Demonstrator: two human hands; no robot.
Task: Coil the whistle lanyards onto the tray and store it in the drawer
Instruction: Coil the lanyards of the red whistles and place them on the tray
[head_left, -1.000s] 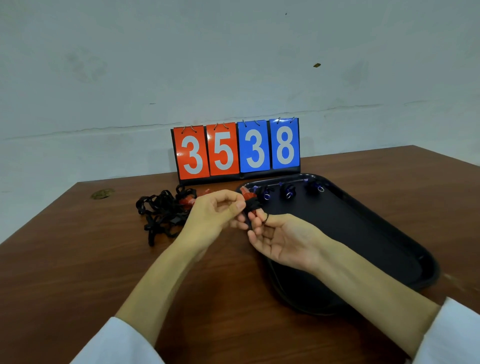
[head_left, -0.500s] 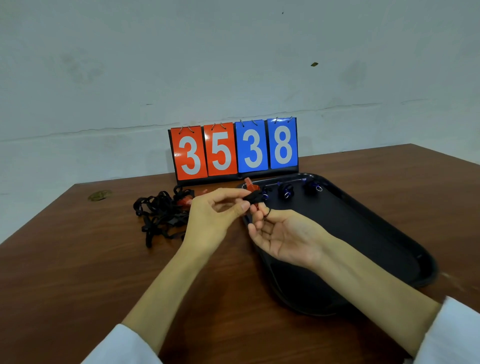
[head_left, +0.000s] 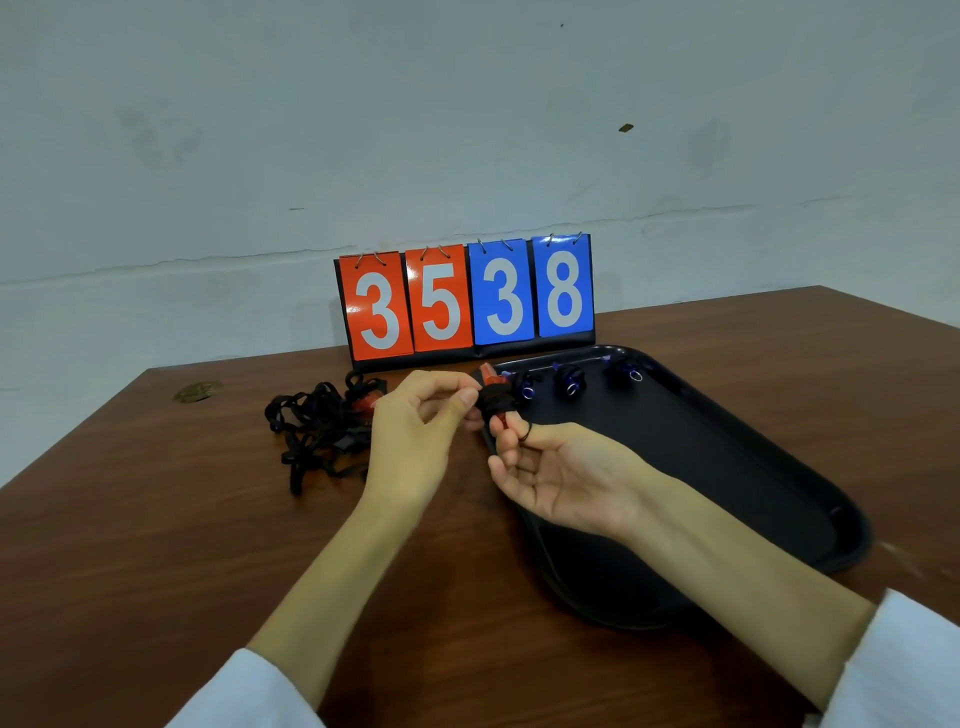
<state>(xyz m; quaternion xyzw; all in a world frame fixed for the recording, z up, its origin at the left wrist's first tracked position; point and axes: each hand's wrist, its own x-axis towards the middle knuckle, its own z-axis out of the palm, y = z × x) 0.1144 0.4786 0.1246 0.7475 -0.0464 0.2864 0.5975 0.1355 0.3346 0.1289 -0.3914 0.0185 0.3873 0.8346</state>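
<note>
Over the tray (head_left: 727, 467), the left hand (head_left: 410, 436) pinched the coiled black lanyard (head_left: 493, 399) while the right hand (head_left: 561, 478) gripped its red whistle (head_left: 487, 373) with curled fingertips

I get a single wide-angle view from the wearer's head, facing forward and down across the table (head_left: 156, 545) toward the wall (head_left: 467, 130). It sits close: left hand (head_left: 410, 441) and right hand (head_left: 566, 483) fill mid-frame, forearms entering from below.

Brown wooden table (head_left: 130, 545) against stained pale wall (head_left: 363, 130); horizontal crack along wall.
</note>
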